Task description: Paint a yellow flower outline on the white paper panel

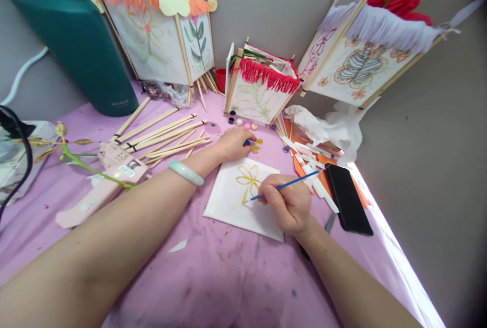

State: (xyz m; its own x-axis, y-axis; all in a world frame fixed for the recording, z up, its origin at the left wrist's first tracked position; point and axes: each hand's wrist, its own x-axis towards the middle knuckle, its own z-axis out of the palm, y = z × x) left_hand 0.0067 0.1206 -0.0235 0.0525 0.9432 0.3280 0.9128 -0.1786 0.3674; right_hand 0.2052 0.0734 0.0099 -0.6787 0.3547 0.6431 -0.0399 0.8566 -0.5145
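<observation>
My right hand (287, 203) pinches a thin blue paintbrush (299, 179), its tip resting on a white fabric-like sheet (224, 201). On the sheet is a yellow painted flower (249, 179) with a stem line running down to the brush tip. My left hand (238, 144) lies at the sheet's top edge, fingers curled around a small dark blue object (248, 142), mostly hidden. Just beside those fingers sit small yellow paint pots (257, 146). A pale green bangle (186, 172) circles my left wrist.
Behind stand painted lanterns with orange (152, 38), red (262, 92) and lilac fringes (365, 59). Wooden sticks (163, 132) and a pink glue gun (106, 186) lie left. A teal container (76, 48) leans at the back left. A black phone (348, 198) and white strips (314, 175) lie right.
</observation>
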